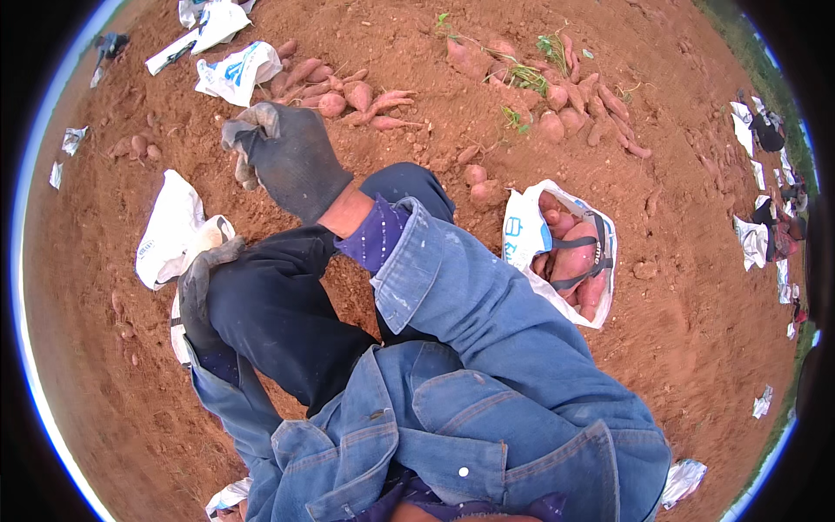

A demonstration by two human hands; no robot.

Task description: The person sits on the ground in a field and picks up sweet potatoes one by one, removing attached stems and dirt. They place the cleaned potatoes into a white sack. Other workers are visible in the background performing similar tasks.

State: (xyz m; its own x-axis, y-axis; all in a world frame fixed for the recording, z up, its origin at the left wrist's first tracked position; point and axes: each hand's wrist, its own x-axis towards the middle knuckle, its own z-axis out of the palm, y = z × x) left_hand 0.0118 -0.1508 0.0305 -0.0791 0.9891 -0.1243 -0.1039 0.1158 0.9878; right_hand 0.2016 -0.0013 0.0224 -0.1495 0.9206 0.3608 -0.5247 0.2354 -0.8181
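My right hand, in a dark grey work glove, is raised in front of my knees with its fingers curled in. What lies inside the fingers, if anything, is hidden. Just beyond it a pile of reddish sweet potatoes lies on the soil. Beside my left knee, my left hand, also gloved, is closed at the edge of a white plastic bag. The bag's contents are out of sight. At my right stands an open white bag with dark straps, filled with large sweet potatoes.
More sweet potatoes with green vines lie ahead to the right, and a few lie far left. White bags rest by the nearer pile. Along the right edge are people among further white bags. Another person is far left.
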